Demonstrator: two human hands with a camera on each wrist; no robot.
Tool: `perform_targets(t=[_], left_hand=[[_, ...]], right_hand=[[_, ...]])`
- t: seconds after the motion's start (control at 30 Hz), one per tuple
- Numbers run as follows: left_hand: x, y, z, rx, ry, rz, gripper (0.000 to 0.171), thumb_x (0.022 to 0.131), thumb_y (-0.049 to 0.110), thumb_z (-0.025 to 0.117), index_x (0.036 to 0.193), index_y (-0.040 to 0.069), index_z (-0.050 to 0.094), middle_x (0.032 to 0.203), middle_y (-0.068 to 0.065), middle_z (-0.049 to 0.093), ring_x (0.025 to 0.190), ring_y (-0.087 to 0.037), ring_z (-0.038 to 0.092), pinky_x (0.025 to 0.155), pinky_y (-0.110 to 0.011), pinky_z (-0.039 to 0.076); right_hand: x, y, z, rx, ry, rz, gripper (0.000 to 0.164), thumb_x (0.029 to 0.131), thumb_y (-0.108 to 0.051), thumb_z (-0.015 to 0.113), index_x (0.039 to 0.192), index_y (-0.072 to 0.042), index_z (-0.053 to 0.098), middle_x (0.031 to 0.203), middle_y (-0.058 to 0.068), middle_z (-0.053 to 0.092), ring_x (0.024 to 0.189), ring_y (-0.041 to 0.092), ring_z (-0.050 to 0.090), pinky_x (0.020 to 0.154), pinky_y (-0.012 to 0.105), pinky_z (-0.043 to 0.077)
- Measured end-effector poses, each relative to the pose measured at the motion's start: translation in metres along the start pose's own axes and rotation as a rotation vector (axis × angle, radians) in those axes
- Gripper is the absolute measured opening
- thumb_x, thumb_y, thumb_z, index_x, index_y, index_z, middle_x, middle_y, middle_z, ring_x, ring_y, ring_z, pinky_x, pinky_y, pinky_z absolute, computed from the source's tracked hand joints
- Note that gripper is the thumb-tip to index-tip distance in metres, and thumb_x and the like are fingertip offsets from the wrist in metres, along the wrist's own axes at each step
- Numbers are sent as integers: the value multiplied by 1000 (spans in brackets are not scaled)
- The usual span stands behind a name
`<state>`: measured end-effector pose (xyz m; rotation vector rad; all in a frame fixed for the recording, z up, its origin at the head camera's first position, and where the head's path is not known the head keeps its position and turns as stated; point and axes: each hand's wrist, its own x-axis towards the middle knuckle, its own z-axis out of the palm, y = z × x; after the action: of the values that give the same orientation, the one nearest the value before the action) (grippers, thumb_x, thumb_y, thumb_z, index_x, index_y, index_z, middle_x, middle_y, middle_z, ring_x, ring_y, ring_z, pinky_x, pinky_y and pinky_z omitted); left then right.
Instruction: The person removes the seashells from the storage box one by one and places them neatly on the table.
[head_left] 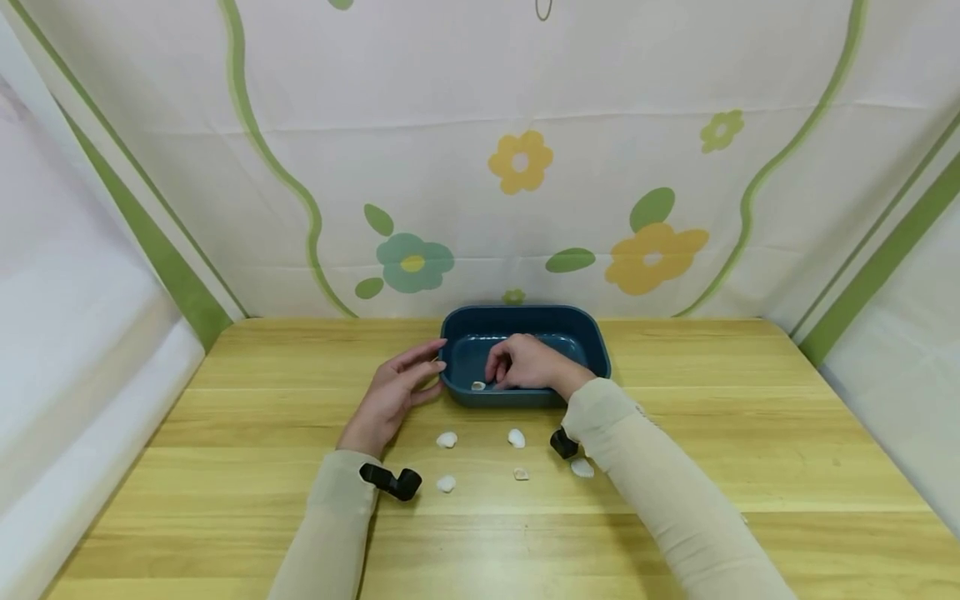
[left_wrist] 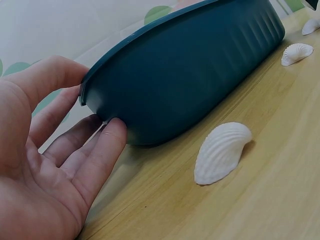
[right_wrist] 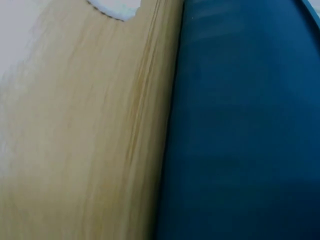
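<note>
A dark teal plastic basin (head_left: 525,398) stands against the back cloth. My left hand (head_left: 392,397) is at its left end, where loosely straight fingers (left_wrist: 102,160) touch the outer wall and rim. Down inside the basin reaches my right hand (head_left: 531,363), its fingers bent toward the bottom near the front wall. A small brownish shell (head_left: 478,386) lies beside those fingertips; I cannot tell whether they hold anything. The right wrist view shows only the basin's side (right_wrist: 240,120) and the tabletop, with the hand out of sight.
White ridged seashells lie in front of the basin, among them a left one (head_left: 447,439), a middle one (head_left: 516,437) and a nearer one (head_left: 446,483). A small brownish shell (head_left: 521,474) and a fan-shaped shell (head_left: 582,468) lie closer to the right sleeve.
</note>
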<state>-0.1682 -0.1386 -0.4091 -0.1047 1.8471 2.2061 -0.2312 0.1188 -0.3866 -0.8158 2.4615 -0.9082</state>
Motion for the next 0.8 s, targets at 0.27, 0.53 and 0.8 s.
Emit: perform_targets(t=[0.27,0.53,0.8], left_hand=[[-3,-5,0,-15,11,-8,50,103,15,72,152,16,64,162,-1,55,124,-8,65,91,-26,63],[-2,-5,0,-25,-1,-10,49,103,14,71,152,15,64,161,0,56,119,-6,66,90,-25,63],[-1,2,0,-15,-16,14,51,104,15,70,154,15,61,164,-1,53,114,-5,67,89,-25,62]], right_hand=[[4,-9,8,4,0,-37,13,91,-4,83,103,-8,81,92,4,78,79,8,66,75,23,57],[11,-18,13,-17,-18,-36,17,92,3,73,101,-8,80,89,3,77,77,9,64,74,23,55],[12,-24,10,-25,-10,-24,27,91,12,65,100,-7,81,89,5,76,78,11,63,73,22,54]])
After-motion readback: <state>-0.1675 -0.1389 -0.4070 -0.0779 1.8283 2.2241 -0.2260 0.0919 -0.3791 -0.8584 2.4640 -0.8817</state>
